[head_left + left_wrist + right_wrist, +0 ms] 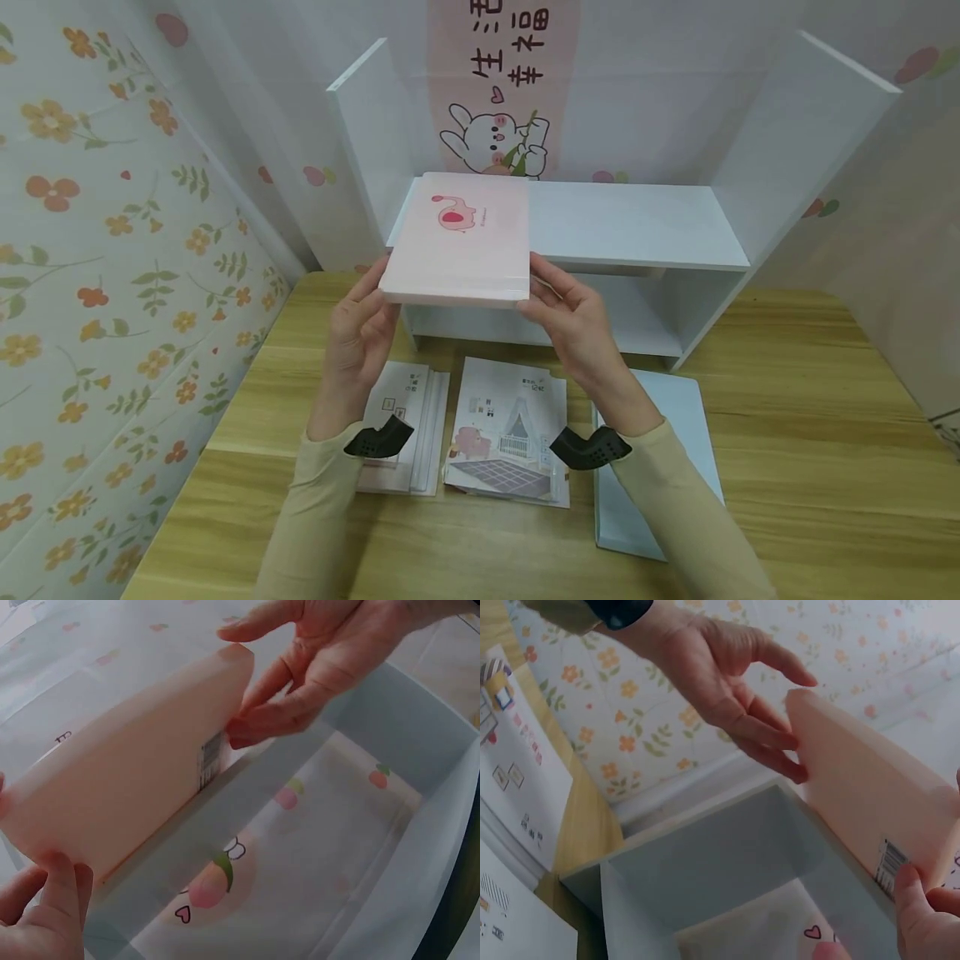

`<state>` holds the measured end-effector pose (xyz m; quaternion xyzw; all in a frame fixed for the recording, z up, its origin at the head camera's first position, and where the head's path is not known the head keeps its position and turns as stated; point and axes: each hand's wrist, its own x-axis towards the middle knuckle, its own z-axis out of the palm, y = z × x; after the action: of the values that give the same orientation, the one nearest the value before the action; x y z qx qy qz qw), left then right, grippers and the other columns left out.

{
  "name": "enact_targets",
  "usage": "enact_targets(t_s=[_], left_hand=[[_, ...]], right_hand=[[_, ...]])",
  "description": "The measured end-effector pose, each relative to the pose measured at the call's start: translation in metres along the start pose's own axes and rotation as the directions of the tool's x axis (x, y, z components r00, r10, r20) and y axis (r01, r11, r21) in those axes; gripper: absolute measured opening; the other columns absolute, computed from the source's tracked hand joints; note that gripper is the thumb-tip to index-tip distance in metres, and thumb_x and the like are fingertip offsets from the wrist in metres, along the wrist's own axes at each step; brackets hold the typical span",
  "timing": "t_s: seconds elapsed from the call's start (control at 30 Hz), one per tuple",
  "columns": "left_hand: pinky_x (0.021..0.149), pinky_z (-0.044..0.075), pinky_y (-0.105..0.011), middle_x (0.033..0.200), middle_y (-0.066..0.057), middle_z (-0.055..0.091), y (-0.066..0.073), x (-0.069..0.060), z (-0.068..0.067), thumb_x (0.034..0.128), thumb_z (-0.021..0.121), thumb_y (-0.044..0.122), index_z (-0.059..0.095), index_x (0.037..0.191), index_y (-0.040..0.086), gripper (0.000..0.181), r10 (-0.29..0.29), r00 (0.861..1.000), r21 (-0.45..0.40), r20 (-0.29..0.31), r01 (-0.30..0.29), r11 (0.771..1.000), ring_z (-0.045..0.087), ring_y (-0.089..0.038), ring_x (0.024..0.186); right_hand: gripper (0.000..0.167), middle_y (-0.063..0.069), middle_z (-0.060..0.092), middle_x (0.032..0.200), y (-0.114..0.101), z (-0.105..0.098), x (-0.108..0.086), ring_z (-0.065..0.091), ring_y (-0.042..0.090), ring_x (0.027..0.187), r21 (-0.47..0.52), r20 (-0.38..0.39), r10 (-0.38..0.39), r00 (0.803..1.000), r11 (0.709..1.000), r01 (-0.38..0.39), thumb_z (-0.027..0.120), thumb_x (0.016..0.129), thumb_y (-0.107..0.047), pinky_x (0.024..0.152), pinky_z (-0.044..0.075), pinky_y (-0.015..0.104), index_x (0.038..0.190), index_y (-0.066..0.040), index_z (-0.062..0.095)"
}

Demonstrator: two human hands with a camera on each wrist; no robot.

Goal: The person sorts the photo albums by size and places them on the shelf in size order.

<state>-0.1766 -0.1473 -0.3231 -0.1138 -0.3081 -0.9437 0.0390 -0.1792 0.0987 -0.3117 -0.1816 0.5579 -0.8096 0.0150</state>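
A pale pink book [480, 258] with a red elephant on its cover is held level over the left part of a white shelf unit [637, 218]. My left hand [360, 342] grips its near left corner and my right hand [581, 325] its near right corner, thumbs and fingers at the edges. In the left wrist view, a barcode shows on the underside of the book [142, 772]. The right wrist view shows the same book [862, 780] with both hands at its ends, above the shelf's open compartment.
Two piles of printed booklets, a left pile [393, 425] and a middle pile [510, 425], lie on the wooden table [810, 433] before the shelf. A light blue flat item [675, 400] lies under my right forearm. Upright white side panels [802, 158] flank the shelf. A flowered curtain [127, 275] hangs on the left.
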Motion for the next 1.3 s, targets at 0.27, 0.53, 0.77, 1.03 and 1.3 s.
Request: enact_targets(t_s=[0.27,0.53,0.77,1.03,1.3], left_hand=[[0.092,0.046,-0.024,0.119,-0.011,0.059,-0.004,0.005,0.002,0.0813,0.068,-0.005,0.069,0.108,0.001,0.027,0.033,0.999,0.110,-0.025,-0.030,0.993,0.060,-0.019,0.101],[0.087,0.049,-0.025,0.111,-0.012,0.062,-0.008,0.011,0.003,0.0834,0.064,-0.007,0.072,0.100,0.002,0.021,0.060,0.991,0.123,-0.118,-0.046,0.991,0.064,-0.019,0.095],[0.087,0.049,-0.025,0.107,-0.011,0.063,-0.010,0.015,0.003,0.0842,0.063,-0.007,0.074,0.096,0.005,0.020,0.103,0.984,0.186,-0.148,-0.075,0.980,0.064,-0.018,0.093],[0.085,0.051,-0.026,0.096,-0.006,0.069,-0.013,0.016,0.002,0.0864,0.058,-0.010,0.075,0.091,0.009,0.026,0.191,0.968,0.315,-0.165,-0.132,0.940,0.066,-0.016,0.088],[0.086,0.050,-0.028,0.094,-0.004,0.069,-0.017,0.015,-0.001,0.0861,0.060,-0.008,0.075,0.092,0.011,0.024,0.269,0.946,0.453,-0.179,-0.164,0.877,0.066,-0.014,0.089]], right_hand=[[0.056,0.018,0.044,0.138,0.003,0.001,0.003,0.053,0.021,0.116,-0.058,-0.041,-0.050,0.998,0.997,0.048,0.054,0.084,0.016,0.090,0.048,0.025,0.137,0.008,0.039],[0.050,0.020,0.052,0.131,0.006,0.002,0.007,0.058,0.019,0.111,-0.134,-0.109,-0.056,0.993,0.990,0.041,0.059,0.085,0.011,0.089,0.049,0.026,0.133,0.007,0.046],[0.044,0.020,0.057,0.124,0.008,0.004,0.009,0.061,0.016,0.103,-0.176,-0.171,-0.072,0.983,0.984,0.041,0.062,0.086,0.006,0.089,0.049,0.026,0.129,0.007,0.051],[0.040,0.020,0.059,0.118,0.011,0.005,0.010,0.061,0.015,0.101,-0.209,-0.220,-0.093,0.971,0.977,0.046,0.063,0.086,0.004,0.088,0.049,0.025,0.125,0.007,0.054],[0.038,0.020,0.062,0.113,0.013,0.006,0.011,0.063,0.015,0.096,-0.227,-0.231,-0.121,0.965,0.972,0.068,0.066,0.084,0.004,0.085,0.050,0.025,0.121,0.008,0.058]])
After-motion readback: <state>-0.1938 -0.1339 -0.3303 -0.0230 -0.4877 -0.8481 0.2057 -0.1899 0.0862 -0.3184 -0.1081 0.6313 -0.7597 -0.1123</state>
